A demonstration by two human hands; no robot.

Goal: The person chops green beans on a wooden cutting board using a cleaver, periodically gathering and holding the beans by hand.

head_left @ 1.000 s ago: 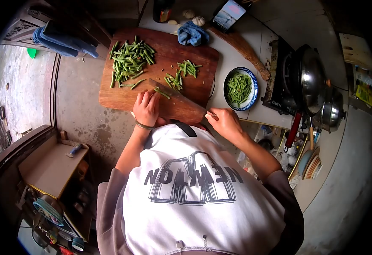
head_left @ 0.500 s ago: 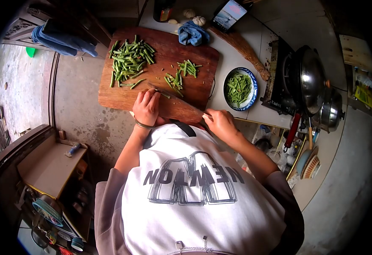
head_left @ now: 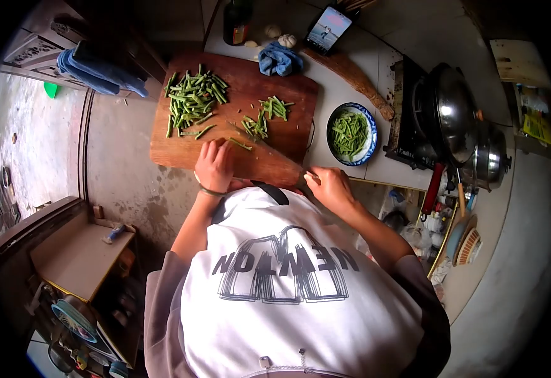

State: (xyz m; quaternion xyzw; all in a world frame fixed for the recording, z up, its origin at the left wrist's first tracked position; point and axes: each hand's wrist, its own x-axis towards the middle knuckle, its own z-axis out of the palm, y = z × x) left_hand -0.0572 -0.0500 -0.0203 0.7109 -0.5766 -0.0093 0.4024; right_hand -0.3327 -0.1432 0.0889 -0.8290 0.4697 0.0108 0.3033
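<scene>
My right hand (head_left: 328, 187) is closed around the handle of a knife (head_left: 274, 156), whose wide blade slants up and left over the cutting board (head_left: 181, 151). My left hand (head_left: 214, 165) rests on the board's near edge, its fingers curled by the blade. A green bean piece (head_left: 241, 144) shows between those fingertips and the knife; its other end seems to be under the fingers. Beyond the blade lies a small group of cut beans (head_left: 255, 128), with more cut pieces (head_left: 277, 108) behind it. A larger pile of green beans (head_left: 195, 94) covers the board's far left.
A blue-rimmed bowl (head_left: 371, 140) of cut beans stands right of the board. Behind are a blue cloth (head_left: 279, 59), garlic (head_left: 287, 41), a dark bottle (head_left: 238, 22) and a propped phone (head_left: 329, 29). A lidded wok (head_left: 455, 97) sits on the stove at the right.
The view has shifted slightly. The blade has pulled away from my left fingertips, and the bean piece beside them shows more fully. Both hands keep their grips.
</scene>
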